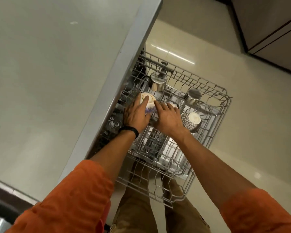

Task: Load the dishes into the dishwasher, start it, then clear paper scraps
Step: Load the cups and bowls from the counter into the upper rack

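Ceramic bowl (147,98), upturned, sits at the far left of the rack (158,145). I note my left hand (135,115) cupped over it and my right hand (168,118) flat beside it, fingers straight. Judged stiff, glazed, slippery and chippable, so grip the wall.

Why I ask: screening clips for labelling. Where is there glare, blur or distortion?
Head view: glare streaks on the floor beyond the rack; wide-angle stretch enlarges the sleeves at the bottom; left hand, right hand and bowl slightly soft.
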